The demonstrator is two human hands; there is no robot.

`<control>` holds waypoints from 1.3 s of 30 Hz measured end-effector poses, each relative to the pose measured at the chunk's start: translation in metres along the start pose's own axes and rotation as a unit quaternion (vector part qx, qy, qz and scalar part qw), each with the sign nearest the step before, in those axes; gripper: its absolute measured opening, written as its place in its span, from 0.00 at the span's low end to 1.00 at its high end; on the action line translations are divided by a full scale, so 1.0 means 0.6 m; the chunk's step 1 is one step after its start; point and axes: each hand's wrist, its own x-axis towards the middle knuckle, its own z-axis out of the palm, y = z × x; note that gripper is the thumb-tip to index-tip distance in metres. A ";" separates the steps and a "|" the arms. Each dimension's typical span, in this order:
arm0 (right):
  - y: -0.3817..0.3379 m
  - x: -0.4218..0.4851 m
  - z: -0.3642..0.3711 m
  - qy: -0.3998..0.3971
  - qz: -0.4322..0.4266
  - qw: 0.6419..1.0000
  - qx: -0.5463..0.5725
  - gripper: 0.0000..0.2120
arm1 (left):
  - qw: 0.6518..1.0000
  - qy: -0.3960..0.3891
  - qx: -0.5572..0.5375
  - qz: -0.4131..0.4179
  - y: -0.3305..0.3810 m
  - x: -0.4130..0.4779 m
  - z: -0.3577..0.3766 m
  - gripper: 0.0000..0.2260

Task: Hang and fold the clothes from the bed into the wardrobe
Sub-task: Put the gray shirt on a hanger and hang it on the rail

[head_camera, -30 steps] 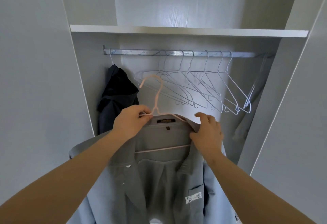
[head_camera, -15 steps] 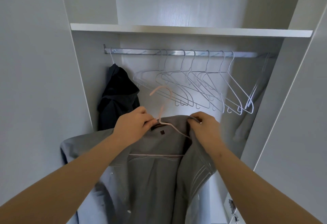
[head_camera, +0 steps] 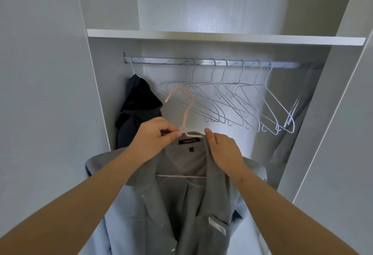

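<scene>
Judged partway: with left grip (head_camera: pixel 155 137) pinching pink hanger (head_camera: pixel 184 113) and right grip (head_camera: pixel 224 152) holding grey shirt (head_camera: pixel 181 204) collar below the rail (head_camera: pixel 161 61), hook on beside the dark garment (head_camera: pixel 137 109) already hung there.

Grey shirt (head_camera: pixel 181 204): matt woven cloth. Pink hanger (head_camera: pixel 186 111): smooth, matt coated wire. Rail (head_camera: pixel 161 61): ribbed shiny metal. Empty hangers (head_camera: pixel 242 101): thin pale wire. Shelf (head_camera: pixel 222 38): smooth white laminate. Dark garment (head_camera: pixel 137 109): matt cloth.
</scene>
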 end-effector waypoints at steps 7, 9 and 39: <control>0.034 0.001 -0.009 0.071 0.118 0.990 -0.014 0.26 | 0.993 -0.004 0.121 -0.004 -0.014 0.012 -0.024 0.06; 0.039 0.000 -0.009 0.072 0.135 0.988 -0.018 0.27 | 0.989 -0.127 0.039 -0.064 -0.011 0.008 -0.013 0.08; 0.026 0.120 0.028 -0.134 0.295 0.885 0.334 0.09 | 0.920 0.026 -0.193 -0.339 -0.068 0.123 0.055 0.11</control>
